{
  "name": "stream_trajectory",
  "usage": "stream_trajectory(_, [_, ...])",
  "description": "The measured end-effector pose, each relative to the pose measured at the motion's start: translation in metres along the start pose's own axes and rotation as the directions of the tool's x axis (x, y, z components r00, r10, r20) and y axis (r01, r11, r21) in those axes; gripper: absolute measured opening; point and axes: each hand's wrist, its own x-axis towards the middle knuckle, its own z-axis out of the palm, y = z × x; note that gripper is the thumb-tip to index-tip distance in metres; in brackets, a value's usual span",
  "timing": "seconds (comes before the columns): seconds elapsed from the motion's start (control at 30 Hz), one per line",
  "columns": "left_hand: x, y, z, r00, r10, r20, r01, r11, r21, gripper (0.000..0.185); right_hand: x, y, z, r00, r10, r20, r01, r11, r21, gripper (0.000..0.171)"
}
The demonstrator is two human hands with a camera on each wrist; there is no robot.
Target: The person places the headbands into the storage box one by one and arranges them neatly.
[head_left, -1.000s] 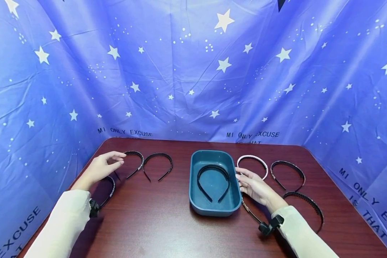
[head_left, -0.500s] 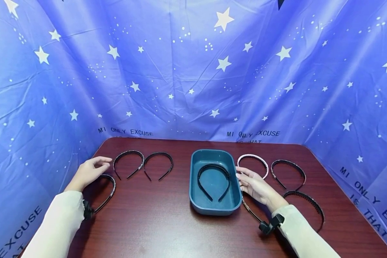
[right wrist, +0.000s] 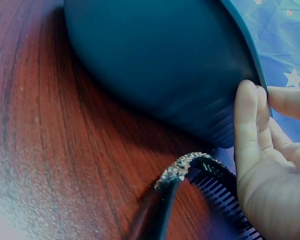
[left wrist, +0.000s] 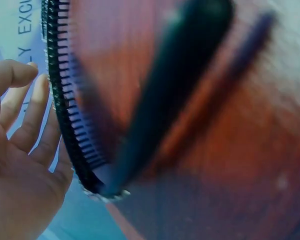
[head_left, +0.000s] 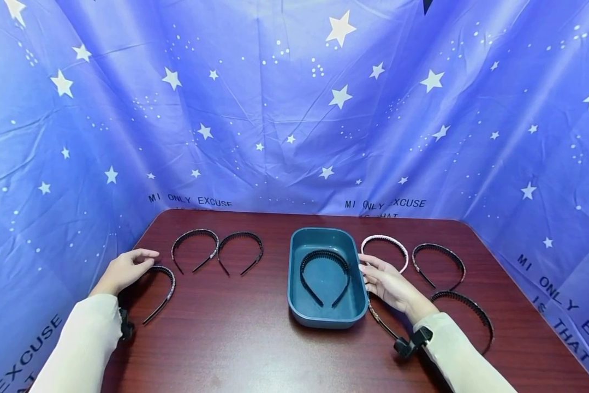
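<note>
Teal tray [head_left: 294,284] at centre of dark red wooden table [head_left: 235,349], one black toothed headband [head_left: 324,274] inside. Right hand [head_left: 385,284] against tray's right wall, fingers [right wrist: 247,125] straight, thumb at rim; rhinestone headband [right wrist: 187,167] beneath wrist. Left hand [head_left: 122,270] with loosely bent fingers, gripping nothing, just beside black sparkly headband [head_left: 161,292] near table's left edge. Farther back, two black headbands [head_left: 218,251] left, pink headband [head_left: 385,248] right of tray.
</note>
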Motion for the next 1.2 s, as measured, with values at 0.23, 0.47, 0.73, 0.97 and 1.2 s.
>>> stream_trajectory(0.23, [-0.0017, -0.0085, -0.0026, 0.999, -0.011, 0.046, 0.012, 1.0, -0.015, 0.033, 0.0002, -0.0001, -0.0002, 1.0, -0.005, 0.003, 0.005, 1.0, 0.002, 0.06])
stream_trajectory(0.47, [-0.0035, -0.0069, -0.0038, 0.997, -0.025, 0.07, 0.026, 1.0, -0.015, 0.035, 0.0006, -0.0001, -0.0012, 1.0, 0.0, -0.003, 0.0, 1.0, 0.004, 0.06])
stream_trajectory(0.73, [-0.0032, -0.0049, -0.003, 0.997, -0.026, 0.07, 0.027, 1.0, -0.01, 0.032, 0.0004, -0.0006, 0.0002, 1.0, 0.006, -0.004, -0.006, 1.0, 0.002, 0.06])
stream_trajectory(0.97, [-0.0023, -0.0032, -0.0048, 0.995, -0.004, 0.096, 0.001, 1.0, 0.031, 0.025, 0.0001, -0.0004, 0.0005, 1.0, 0.006, -0.004, -0.006, 1.0, 0.005, 0.06])
stream_trajectory(1.2, [-0.0018, -0.0012, -0.0064, 0.993, 0.006, 0.114, -0.01, 0.999, 0.037, 0.024, 0.0, 0.0003, 0.0005, 1.0, 0.005, -0.004, -0.005, 1.0, 0.009, 0.06])
